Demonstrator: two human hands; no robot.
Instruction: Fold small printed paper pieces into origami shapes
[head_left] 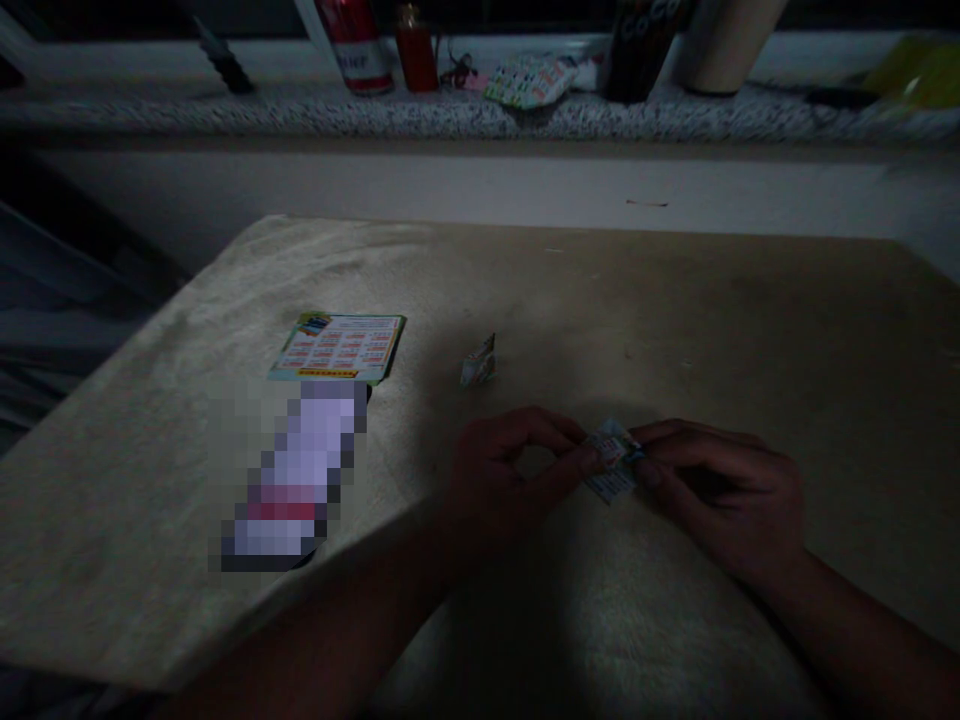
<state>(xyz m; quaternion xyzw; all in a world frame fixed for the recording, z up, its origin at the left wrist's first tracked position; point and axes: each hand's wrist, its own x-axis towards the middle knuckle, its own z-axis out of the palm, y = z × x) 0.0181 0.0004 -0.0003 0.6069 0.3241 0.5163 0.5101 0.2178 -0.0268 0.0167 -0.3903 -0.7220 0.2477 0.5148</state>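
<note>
Between my two hands is a small piece of printed paper (pixel 613 482), creased and pale with red and dark print. My left hand (pixel 517 465) pinches its left side between thumb and fingers. From the other side, my right hand (pixel 731 490) grips its right edge with the thumb and fingertips. Farther back on the table stands a small folded paper piece (pixel 478 365), apart from both hands. Dim light hides the exact folds of the held paper.
Left on the table (pixel 675 310) lie a stack of printed calendar cards (pixel 337 345) and a phone (pixel 300 470), blurred out. Behind, a speckled sill (pixel 450 118) carries a red can (pixel 356 50), a small red bottle (pixel 417 55), a crumpled packet (pixel 529 80) and a dark cup (pixel 641 50).
</note>
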